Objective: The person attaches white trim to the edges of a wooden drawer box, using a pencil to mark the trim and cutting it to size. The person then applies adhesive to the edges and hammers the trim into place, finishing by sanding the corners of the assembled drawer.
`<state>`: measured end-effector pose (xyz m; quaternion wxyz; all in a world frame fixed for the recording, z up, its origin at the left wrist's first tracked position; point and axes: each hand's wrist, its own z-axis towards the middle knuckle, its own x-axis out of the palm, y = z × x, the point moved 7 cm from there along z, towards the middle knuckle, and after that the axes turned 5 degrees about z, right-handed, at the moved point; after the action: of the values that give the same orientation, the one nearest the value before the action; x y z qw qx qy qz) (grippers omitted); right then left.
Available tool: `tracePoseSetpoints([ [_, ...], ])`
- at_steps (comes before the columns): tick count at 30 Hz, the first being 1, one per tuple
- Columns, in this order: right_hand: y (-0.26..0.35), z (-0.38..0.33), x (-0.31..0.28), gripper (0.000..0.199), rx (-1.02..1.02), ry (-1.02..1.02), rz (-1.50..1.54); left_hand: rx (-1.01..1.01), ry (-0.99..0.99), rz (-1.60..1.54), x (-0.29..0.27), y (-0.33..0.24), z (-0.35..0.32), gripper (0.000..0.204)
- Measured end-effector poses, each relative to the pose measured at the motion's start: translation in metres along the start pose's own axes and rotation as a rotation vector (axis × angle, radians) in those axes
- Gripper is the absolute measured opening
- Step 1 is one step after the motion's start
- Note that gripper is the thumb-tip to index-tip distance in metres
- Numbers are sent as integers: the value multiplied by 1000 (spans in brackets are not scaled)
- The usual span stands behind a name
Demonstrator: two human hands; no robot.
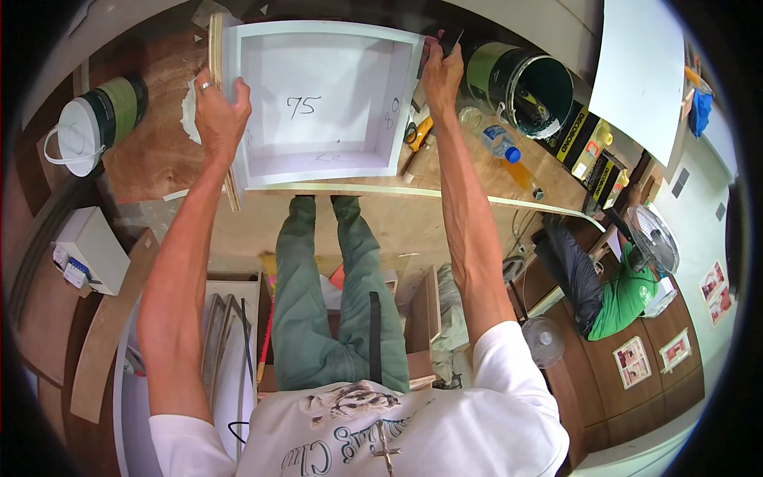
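A white open drawer box (318, 147) with handwriting on its bottom rests on the plywood bench. Its left side ends in a wider panel (225, 163) with a layered plywood edge. My left hand (221, 115) is closed round that panel, thumb toward the inside of the box. By the box's far right corner, my right hand (443, 75) is closed on a thin dark flat piece (455, 41) that sticks up past the fingers. I cannot make out its kind. The fingertips of that hand are partly hidden.
On the bench (163, 103), a lidded bucket (79, 139) stands left; an open dark green bucket (544, 91) lies right. Nearby are a yellow-handled cutter (421, 133), a blue-capped bottle (499, 141) and boxes (574, 143). Another person in green (624, 298) sits by a fan (652, 238).
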<state>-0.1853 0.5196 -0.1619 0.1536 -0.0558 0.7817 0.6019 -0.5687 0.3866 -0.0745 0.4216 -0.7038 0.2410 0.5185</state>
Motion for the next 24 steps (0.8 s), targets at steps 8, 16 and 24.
tracePoseSetpoints([
  [8,-12,38,-1,27,-91,5,-53,-28,23,-26,9,2,1,56],
  [16,-8,2,-15,30,-46,22,-80,-27,31,-15,11,8,-1,55],
  [24,45,-26,-12,36,-213,41,-223,-50,21,-61,14,6,0,55],
])
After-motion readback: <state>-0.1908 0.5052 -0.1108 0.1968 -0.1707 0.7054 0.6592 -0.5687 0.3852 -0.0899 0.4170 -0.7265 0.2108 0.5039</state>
